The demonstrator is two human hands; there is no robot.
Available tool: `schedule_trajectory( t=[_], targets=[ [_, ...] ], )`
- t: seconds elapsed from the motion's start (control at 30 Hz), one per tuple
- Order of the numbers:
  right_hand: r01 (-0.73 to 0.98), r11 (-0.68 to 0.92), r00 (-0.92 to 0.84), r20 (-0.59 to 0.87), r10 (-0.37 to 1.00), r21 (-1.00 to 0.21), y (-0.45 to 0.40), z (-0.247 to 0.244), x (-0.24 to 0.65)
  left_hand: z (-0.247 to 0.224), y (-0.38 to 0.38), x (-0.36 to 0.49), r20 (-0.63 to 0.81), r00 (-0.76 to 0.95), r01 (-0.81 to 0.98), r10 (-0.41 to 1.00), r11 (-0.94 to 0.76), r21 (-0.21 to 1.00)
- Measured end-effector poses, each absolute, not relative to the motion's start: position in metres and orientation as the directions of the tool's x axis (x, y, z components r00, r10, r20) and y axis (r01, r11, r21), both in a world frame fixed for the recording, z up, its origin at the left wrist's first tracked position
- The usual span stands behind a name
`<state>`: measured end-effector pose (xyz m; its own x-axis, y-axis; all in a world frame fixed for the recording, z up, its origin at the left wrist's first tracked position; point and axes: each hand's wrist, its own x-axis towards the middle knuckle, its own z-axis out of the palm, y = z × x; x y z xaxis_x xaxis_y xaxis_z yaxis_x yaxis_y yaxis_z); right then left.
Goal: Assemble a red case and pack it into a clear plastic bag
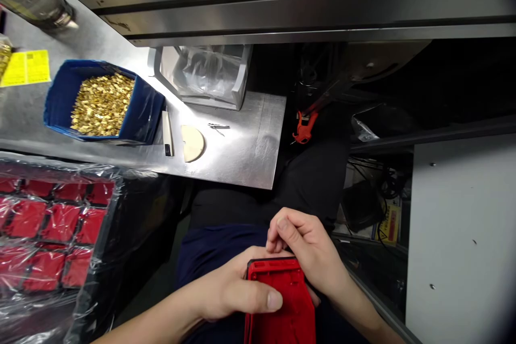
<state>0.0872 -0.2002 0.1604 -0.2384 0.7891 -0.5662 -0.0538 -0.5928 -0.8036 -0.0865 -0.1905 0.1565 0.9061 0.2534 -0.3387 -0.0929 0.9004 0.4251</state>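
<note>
A red plastic shell [292, 316] with a black edge rests low over the lap, its open inner side facing up. My left hand [231, 290] grips it from the left, with the thumb pressed over the inner face and the fingers hidden underneath. Above the shell's far right corner is my right hand [314, 247], its fingers curled in and the thumb laid against the index finger. Whatever the right fingertips may hold is hidden. The right wrist sits close along the shell's right side.
At left, plastic film covers a crate of red shells [60, 220]. A metal bench [250, 156] carries a blue bin [147, 105] of small brass parts [102, 105], a grey bin [212, 101], a nail clipper [219, 127] and a cream half-round piece [192, 143]. An orange air gun [305, 128] hangs beyond.
</note>
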Motion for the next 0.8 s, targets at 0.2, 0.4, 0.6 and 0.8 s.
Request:
schedule_trajectory(
  t=[0.2,0.4,0.6,0.8],
  targets=[
    [-0.052,-0.601,-0.236,-0.575,0.783,-0.798,-0.2045,0.1623,0.0890,0.1555,-0.1907,-0.0842,-0.346,0.904,-0.095,0.251,0.907,0.410],
    [-0.025,-0.581,-0.197,-0.565,0.801,-0.814,-0.2039,0.1640,0.0888,0.1537,-0.1900,-0.0846,-0.343,0.912,-0.089,0.225,0.924,0.371],
    [-0.060,-0.563,-0.145,-0.551,0.822,-0.824,-0.2039,0.1635,0.0871,0.1545,-0.1883,-0.0836,-0.330,0.911,-0.116,0.248,0.921,0.372],
    [0.012,-0.554,-0.136,-0.550,0.824,-0.833,-0.2035,0.1623,0.0872,0.1537,-0.1891,-0.0841,-0.348,0.909,-0.103,0.229,0.933,0.345]
  ],
)
